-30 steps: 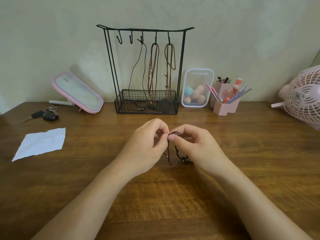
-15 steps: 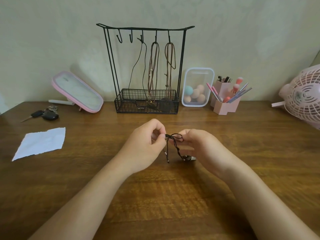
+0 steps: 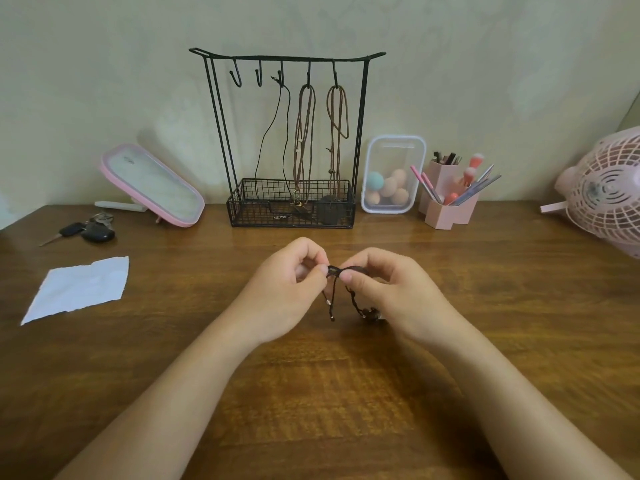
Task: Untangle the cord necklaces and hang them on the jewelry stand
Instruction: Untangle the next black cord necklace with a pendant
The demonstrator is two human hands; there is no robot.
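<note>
Dark cord necklace point(image 3: 335, 270) sits pinched by curled fingers of left hand point(image 3: 280, 292) and right hand point(image 3: 388, 292), ends dangling between.

Pink mirror point(image 3: 156, 188), keys point(image 3: 93, 232), torn paper point(image 3: 79, 289) at left; sponge box point(image 3: 394, 150), brush holder point(image 3: 446, 214), pink fan point(image 3: 609, 192) at right

Left hand point(image 3: 287, 289) and right hand point(image 3: 391, 292) newly parted, cord necklace point(image 3: 334, 270) taut between

Four cord necklaces point(image 3: 335, 270), five hooks point(image 3: 236, 77), two hands point(image 3: 284, 292), one jewelry stand point(image 3: 263, 211).
</note>
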